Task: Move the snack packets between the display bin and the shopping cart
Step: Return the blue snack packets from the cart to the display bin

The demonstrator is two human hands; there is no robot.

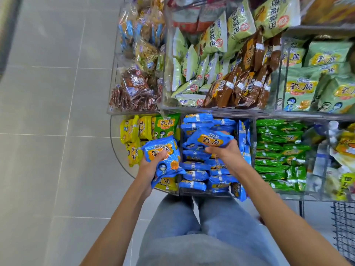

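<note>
A clear display bin in the lower row holds several blue snack packets. My left hand is shut on a stack of blue packets, held just left of that bin, over the yellow packets. My right hand grips one blue packet above the bin's pile. The dark wire shopping cart shows only at the lower right edge.
Yellow and green packets fill the compartment to the left, bright green packets the one to the right. An upper tier carries pale green and brown packets. Grey tiled floor lies to the left.
</note>
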